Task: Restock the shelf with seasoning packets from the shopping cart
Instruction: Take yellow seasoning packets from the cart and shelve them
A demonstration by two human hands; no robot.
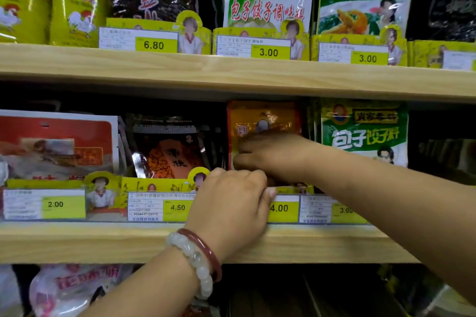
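Wooden store shelves fill the frame, the middle shelf (77,242) edged with yellow price tags. Nearest, at lower centre, the left hand (231,203), with bracelets (198,262) at the wrist, curls its fingers at the tag rail, touching the orange packet's lower edge. Just behind, the right hand (273,154) lies across the upright orange seasoning packet (262,118), fingers bent onto its front; the grip itself is blurred.

Price tags: we see yellow tags along the shelf edges, one reading 6.80 (153,45) and one reading 2.00 (55,204).
Bracelets: we see a white bead bracelet (195,258) beside a dark red bangle (206,248) on one wrist.
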